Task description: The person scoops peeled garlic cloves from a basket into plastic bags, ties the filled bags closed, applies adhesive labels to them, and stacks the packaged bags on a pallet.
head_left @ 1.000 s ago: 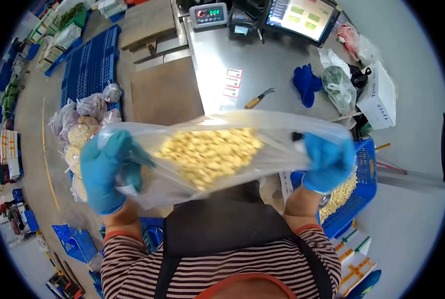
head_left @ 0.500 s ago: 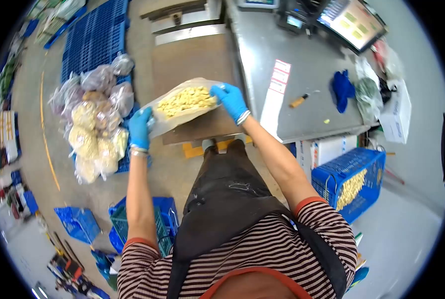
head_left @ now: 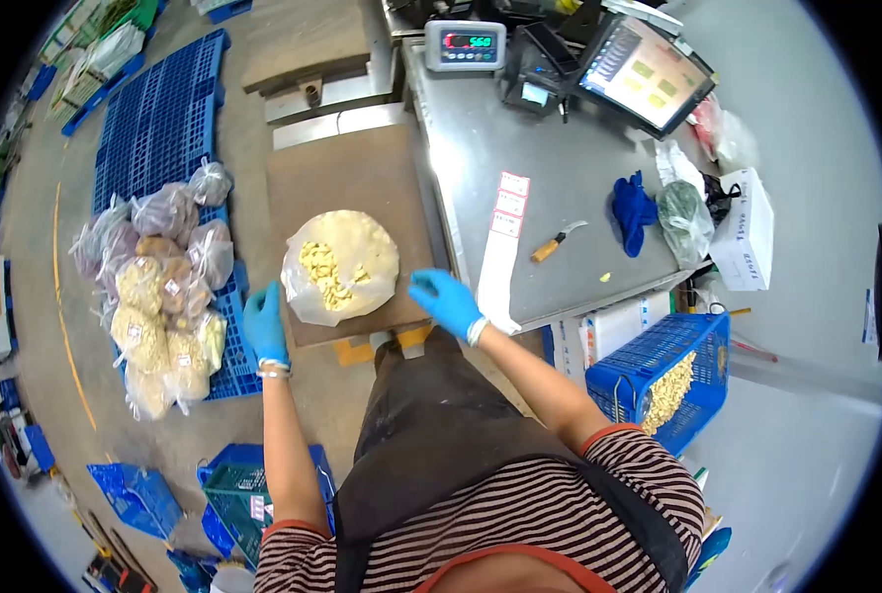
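A clear plastic bag (head_left: 375,244) with pale yellow pieces (head_left: 326,277), which look like peeled garlic cloves, lies on the brown platform (head_left: 293,178) of a floor scale. Just left of the bag is my left hand (head_left: 265,324) in a blue glove, fingers stretched forward and holding nothing. My right hand (head_left: 448,301), also gloved in blue, hovers off the platform's right edge, apart from the bag. Its fingers are extended, with nothing in them.
On the metal table (head_left: 471,119) stand a lit scale display (head_left: 466,46) and a monitor (head_left: 646,76), with a label strip (head_left: 505,237) and a knife (head_left: 558,241). Filled plastic bags (head_left: 164,306) sit on a blue pallet (head_left: 159,119) at left. A blue crate (head_left: 609,371) holds similar pieces.
The bag, held stretched between both hands before, now rests on the platform. Both hands have let go and drawn back toward me. The view has shifted, bringing the scale display fully into sight.
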The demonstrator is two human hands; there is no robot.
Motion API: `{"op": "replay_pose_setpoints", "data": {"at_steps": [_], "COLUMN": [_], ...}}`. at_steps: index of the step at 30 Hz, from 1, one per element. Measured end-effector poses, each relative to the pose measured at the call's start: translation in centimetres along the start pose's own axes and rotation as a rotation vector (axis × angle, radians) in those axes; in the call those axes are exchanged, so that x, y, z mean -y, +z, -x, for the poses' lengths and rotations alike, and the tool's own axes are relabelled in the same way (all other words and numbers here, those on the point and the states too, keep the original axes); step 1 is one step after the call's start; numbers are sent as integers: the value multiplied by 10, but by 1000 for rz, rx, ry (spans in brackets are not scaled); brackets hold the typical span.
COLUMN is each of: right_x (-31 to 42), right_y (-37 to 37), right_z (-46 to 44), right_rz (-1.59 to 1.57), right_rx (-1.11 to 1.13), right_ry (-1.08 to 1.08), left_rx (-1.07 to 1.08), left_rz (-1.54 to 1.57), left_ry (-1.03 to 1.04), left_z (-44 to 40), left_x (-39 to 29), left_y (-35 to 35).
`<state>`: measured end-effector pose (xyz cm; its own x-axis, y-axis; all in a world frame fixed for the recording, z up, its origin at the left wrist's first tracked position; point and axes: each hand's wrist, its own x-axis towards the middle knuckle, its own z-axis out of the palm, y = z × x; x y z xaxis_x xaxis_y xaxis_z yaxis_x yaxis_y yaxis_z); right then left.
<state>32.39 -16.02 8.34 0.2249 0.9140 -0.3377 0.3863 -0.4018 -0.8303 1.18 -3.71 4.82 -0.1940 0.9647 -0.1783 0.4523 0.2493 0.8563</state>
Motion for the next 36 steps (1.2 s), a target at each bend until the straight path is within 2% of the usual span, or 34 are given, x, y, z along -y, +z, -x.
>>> {"op": "replay_pose_setpoints", "data": {"at_steps": [5,6,8,10,12,14,15,16,17,18,20,21,22,24,25,26,27,28,29,30,33,35,36], "right_x": [-42,-49,-55,-64,-44,-58,-65,-73,-93,-108,-183,-224,-280,-414,-475,-501,-579,-652,-679,-704,-622,-649,-674], "right_y": [6,10,8,-3,-46,-89,-121,-151,-183,-216,-273,-297,-319,-340,-341,-350,-337,-325,-311,-298,-322,-337,-348], "right_z": [65,77,92,113,139,165,181,199,217,244,306,343,375,435,462,479,507,534,535,535,505,530,552], "right_rz": [64,66,36,-16,-19,86,148,231,281,181,214,936,796,-45,-225,169,256,342,431,523,225,-368,-646], "right_rx": [228,238,225,158,-14,-270,-370,-552,-760,-920,-1083,-933,-1007,-1208,-1206,-917,-953,-989,-1083,-1170,-869,-691,-585], "right_ry": [78,109,130,130,135,122,173,231,120,209,313,436,493,739,923,1426,1465,1505,1460,1410,1526,1283,1137], "left_rx": [43,59,37,24,-49,-112,-128,-81,-37,-6,38,104,274,502,665,907,990,1070,1254,1322,1501,1612,1585], "left_rz": [-57,-60,-196,-248,-275,-282,-388,-259,-254,-259,-252,-249,25,-92,-104,-66,-45,-58,-167,-195,-329,-488,-512], "left_ry": [44,27,203,164,341,593,707,728,763,793,942,958,854,950,894,755,776,1176,926,1028,904,751,741], "left_z": [16,19,15,24,32,45,54,72,85,101,134,155,190,224,260,297,331,352,389,420,502,539,554], "left_x": [-17,-20,1,-24,-37,-73,-98,-130,-154,-171,-189,-200,-209,-190,-206,-230,-226,-207,-217,-217,-207,-228,-227], "left_y": [-9,-8,-2,8,27,52,62,76,88,102,136,153,179,220,235,253,277,308,325,342,391,412,422]}}
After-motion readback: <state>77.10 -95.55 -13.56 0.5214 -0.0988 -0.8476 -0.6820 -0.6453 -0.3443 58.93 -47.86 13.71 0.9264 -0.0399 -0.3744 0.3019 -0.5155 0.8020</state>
